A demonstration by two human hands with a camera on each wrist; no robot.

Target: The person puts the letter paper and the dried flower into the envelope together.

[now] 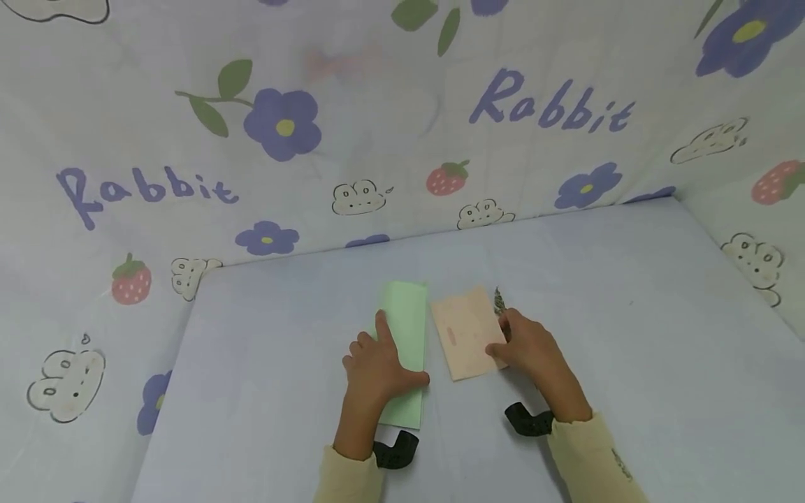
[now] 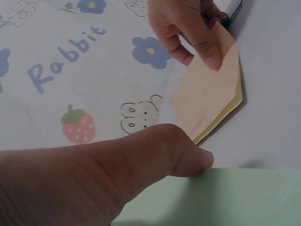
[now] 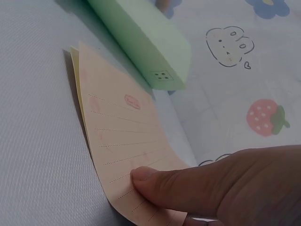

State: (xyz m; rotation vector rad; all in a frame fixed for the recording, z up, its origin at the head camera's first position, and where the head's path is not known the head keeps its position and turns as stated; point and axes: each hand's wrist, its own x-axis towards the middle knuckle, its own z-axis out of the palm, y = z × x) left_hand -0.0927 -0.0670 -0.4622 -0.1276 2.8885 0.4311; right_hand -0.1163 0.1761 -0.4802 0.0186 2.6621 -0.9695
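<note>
My left hand [image 1: 374,367] rests on a long, light green folded paper [image 1: 407,328], thumb spread out to its right edge. In the right wrist view, a small dotted square print shows on the end of the green paper [image 3: 171,61]. Just to the right, my right hand [image 1: 531,346] pinches a peach sheet of notepaper [image 1: 468,332], its thumb on top. Dotted lines and a small red stamp mark the notepaper [image 3: 122,127], and a yellowish layer shows beneath its edge. A small dark mottled pointed thing [image 1: 499,300] sticks out beyond the right hand's fingers.
A pale table [image 1: 264,391] lies under the papers. Behind it hangs a white cloth [image 1: 390,126] printed with flowers, strawberries and the word Rabbit; more of it borders both sides. A black wrist mount [image 1: 397,450] sits on the left wrist, another [image 1: 528,420] on the right.
</note>
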